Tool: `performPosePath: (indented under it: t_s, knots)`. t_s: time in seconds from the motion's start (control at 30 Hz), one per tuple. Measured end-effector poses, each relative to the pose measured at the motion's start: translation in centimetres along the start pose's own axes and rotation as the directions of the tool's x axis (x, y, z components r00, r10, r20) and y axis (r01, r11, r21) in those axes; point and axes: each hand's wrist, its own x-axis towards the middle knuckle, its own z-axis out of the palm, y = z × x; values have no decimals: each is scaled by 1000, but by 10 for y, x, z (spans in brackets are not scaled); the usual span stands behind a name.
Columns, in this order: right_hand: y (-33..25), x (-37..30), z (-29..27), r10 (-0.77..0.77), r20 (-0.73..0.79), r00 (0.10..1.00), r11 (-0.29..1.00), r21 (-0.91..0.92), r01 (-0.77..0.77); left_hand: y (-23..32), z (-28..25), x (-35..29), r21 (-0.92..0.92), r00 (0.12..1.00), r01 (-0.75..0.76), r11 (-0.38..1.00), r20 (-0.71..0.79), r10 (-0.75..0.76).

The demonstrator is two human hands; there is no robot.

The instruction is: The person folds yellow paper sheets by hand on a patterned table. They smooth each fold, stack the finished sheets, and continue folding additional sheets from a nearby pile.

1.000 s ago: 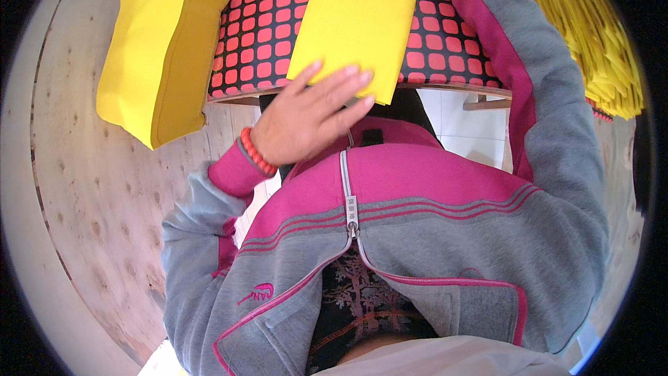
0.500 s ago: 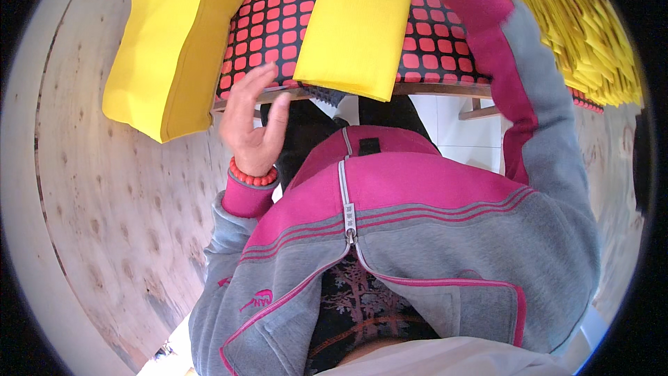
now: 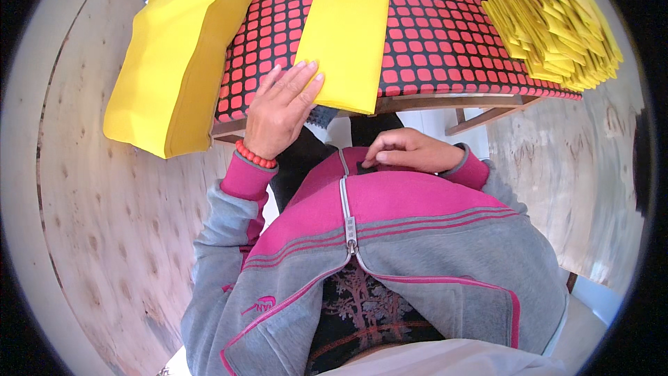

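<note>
"Jacket [image 3: 435, 193] first: what's there?"

"Our right hand [image 3: 412, 150], fingers curled; we cannot tell whether it pinches anything. Our left hand [image 3: 282, 108] lies fingers extended, nearly together, on the near left edge of the yellow cloth [image 3: 348, 35]."

"How far along are we?"

"The cloth looks folded, flat on the surface [image 3: 435, 42]; the yellow bundle [image 3: 160, 59] at left and yellow pile [image 3: 550, 21] at right suggest partway."

"And since half a second ago?"

"Our right hand has come back from beside the cloth; our left has settled onto it."

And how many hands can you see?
2: the left hand at the near end of the yellow cloth, the right hand by the jacket front.
</note>
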Motion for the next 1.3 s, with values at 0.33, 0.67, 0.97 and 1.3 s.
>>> performPosePath:
  t_s: [0.33, 0.67, 0.97, 1.3]
  knots:
    - [3, 15, 28, -19, -334, 942, 924, 353, 144, 58, -1, 38, 0, 979, -155, 988, -134, 154]
    - [-13, -14, 32, 49, -647, 761, 585, 637, 503, 106, 32, 78, -74, 949, -309, 948, -93, 302]
    - [-13, -13, 18, 17, -876, 482, 816, 290, 499, 107, 32, 82, -153, 884, -451, 879, -214, 416]
    - [-40, -81, -10, -48, -931, 362, 993, -4, 121, 91, 58, 45, -453, 905, -406, 794, -77, 419]
